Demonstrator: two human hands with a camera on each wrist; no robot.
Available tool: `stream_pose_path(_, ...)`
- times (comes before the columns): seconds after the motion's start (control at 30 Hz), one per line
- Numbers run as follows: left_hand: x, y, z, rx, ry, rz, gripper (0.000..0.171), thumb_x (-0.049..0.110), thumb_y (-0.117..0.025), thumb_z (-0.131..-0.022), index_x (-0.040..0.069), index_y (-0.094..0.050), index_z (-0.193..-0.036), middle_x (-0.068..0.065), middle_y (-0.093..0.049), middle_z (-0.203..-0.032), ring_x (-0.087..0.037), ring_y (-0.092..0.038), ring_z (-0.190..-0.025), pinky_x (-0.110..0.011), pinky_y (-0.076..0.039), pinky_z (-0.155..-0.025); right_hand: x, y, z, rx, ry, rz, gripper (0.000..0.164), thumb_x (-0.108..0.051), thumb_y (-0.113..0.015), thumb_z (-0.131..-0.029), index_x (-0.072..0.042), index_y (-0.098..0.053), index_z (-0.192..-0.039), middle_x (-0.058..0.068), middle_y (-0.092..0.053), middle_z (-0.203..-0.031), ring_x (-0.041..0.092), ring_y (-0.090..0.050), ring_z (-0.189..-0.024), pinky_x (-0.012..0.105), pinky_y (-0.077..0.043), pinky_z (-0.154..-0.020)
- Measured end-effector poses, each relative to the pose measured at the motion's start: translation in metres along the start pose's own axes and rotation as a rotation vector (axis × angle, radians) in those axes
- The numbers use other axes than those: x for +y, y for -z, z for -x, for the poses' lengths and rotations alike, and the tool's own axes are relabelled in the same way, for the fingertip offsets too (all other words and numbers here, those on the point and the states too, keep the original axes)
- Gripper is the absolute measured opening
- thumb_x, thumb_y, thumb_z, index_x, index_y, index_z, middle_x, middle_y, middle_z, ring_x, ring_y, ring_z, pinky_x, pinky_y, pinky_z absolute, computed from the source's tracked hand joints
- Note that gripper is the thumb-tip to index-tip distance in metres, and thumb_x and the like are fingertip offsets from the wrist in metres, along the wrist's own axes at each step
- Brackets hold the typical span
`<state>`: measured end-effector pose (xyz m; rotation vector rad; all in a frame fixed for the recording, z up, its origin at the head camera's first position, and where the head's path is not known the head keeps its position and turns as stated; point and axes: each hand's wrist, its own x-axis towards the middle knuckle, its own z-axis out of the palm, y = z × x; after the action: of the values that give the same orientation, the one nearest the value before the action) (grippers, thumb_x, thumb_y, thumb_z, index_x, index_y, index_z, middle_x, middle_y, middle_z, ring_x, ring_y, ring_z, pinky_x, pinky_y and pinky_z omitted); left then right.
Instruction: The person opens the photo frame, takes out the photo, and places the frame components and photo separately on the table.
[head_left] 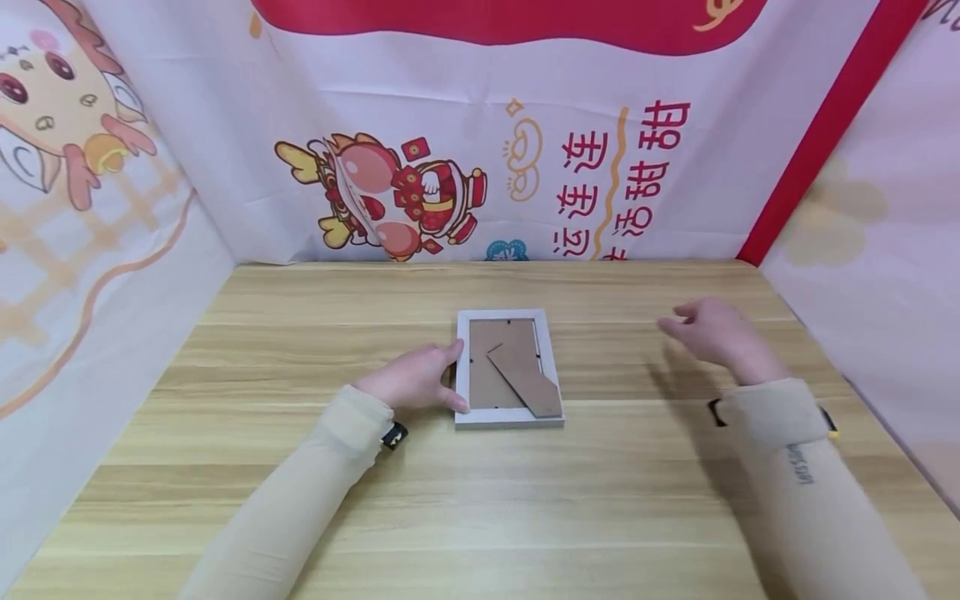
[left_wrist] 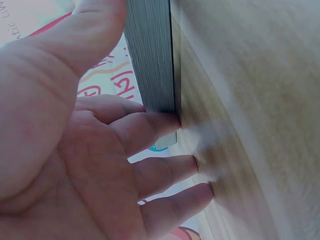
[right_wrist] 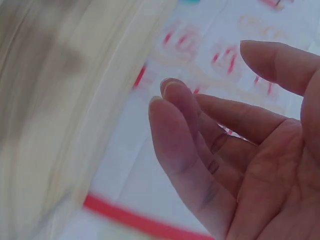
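Observation:
A picture frame (head_left: 462, 367) with a light grey border lies back-up on the table, showing its brown backing board (head_left: 487, 337) and a slanted stand leg (head_left: 525, 379). My left hand (head_left: 412, 379) rests against the frame's left edge, thumb near the lower left corner, other fingers spread along the side. In the left wrist view, the frame's grey side (left_wrist: 152, 60) runs past the thumb, and fairly straight fingers reach down to the tabletop. My right hand (head_left: 708, 332) hovers over the table right of the frame, fingers loosely bent, with nothing in it (right_wrist: 240, 145).
The wood-grain table (head_left: 510, 508) is bounded by a printed white cloth (head_left: 420, 75) at the back and by cloth on both sides. Dark bands sit on both wrists, such as the left wristband (head_left: 393, 435).

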<state>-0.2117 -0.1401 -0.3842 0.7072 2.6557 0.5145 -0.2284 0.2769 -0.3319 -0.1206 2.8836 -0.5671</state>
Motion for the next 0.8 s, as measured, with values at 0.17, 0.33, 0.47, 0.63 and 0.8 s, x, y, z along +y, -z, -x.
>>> stream_pose_path(0.17,0.001,0.000,0.001,-0.004,0.009,0.001,0.106,0.041,-0.083,-0.078,-0.001,-0.022,-0.155,-0.021,-0.048,-0.145,-0.023,-0.051,-0.124,-0.041,-0.037,-0.110,0.063,0.022,0.015,0.006,-0.018,0.096,0.071,-0.044,-0.050,-0.101,0.018,-0.046,-0.135,0.039,-0.047,-0.133,0.056,-0.046,-0.119,0.065,-0.040,-0.094)
stream_pose_path(0.33,0.001,0.000,0.002,-0.001,0.022,-0.005,0.106,0.042,-0.082,-0.078,0.001,-0.022,-0.156,-0.020,-0.046,-0.146,-0.024,-0.049,-0.127,-0.042,-0.037,-0.110,0.104,0.033,0.034,-0.032,-0.073,0.153,0.072,-0.043,-0.054,-0.098,0.021,-0.047,-0.132,0.040,-0.054,-0.122,0.056,-0.052,-0.106,0.065,-0.044,-0.087)
stream_pose_path(0.47,0.001,0.000,0.002,0.002,0.020,-0.004,0.107,0.042,-0.083,-0.078,0.000,-0.022,-0.156,-0.021,-0.045,-0.147,-0.026,-0.048,-0.130,-0.042,-0.036,-0.111,0.121,0.029,0.043,-0.075,-0.118,0.154,0.071,-0.039,-0.059,-0.095,0.022,-0.048,-0.128,0.042,-0.053,-0.121,0.056,-0.053,-0.102,0.063,-0.046,-0.082)
stream_pose_path(0.63,0.001,0.000,0.002,0.005,0.014,-0.004,0.106,0.042,-0.083,-0.078,-0.001,-0.023,-0.155,-0.020,-0.045,-0.148,-0.026,-0.047,-0.130,-0.042,-0.036,-0.111,0.132,0.019,0.046,-0.062,-0.138,0.160,0.070,-0.038,-0.067,-0.089,0.021,-0.053,-0.122,0.041,-0.052,-0.123,0.059,-0.050,-0.106,0.063,-0.046,-0.082)
stream_pose_path(0.8,-0.001,-0.001,0.002,0.001,0.008,-0.009,0.106,0.042,-0.082,-0.079,-0.001,-0.022,-0.155,-0.020,-0.045,-0.148,-0.025,-0.048,-0.129,-0.042,-0.036,-0.111,0.136,0.009,0.045,-0.065,-0.123,0.183,0.062,-0.033,-0.074,-0.085,0.020,-0.058,-0.114,0.037,-0.060,-0.111,0.048,-0.058,-0.094,0.059,-0.049,-0.079)
